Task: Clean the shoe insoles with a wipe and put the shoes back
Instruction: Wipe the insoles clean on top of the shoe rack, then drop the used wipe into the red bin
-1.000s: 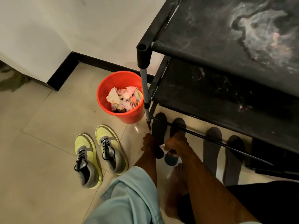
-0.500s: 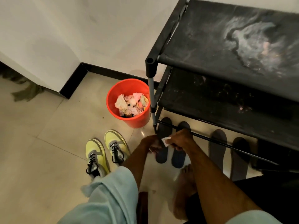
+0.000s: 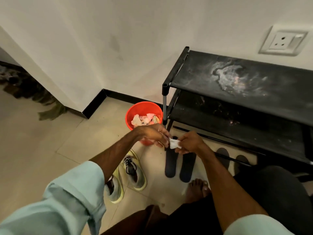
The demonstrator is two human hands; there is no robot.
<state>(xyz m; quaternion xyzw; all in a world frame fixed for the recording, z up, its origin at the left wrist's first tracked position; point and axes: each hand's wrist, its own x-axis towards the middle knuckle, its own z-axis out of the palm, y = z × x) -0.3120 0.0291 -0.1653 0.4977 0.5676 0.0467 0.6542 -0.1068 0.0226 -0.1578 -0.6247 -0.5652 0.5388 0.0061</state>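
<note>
Four insoles (image 3: 170, 164), two shoes (image 3: 133, 170), one wipe (image 3: 174, 144) pinched between my left hand (image 3: 152, 134) and right hand (image 3: 189, 143); tiled floor (image 3: 50, 141), white wall (image 3: 118, 39).

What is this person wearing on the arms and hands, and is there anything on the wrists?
Both arms are in a pale mint-green shirt. The left sleeve is rolled into a thick cuff near the elbow. The right sleeve shows only at the bottom edge of the frame. Both forearms are uncovered. The left hand and right hand are bare: no gloves, and no watch or bracelet shows.
</note>
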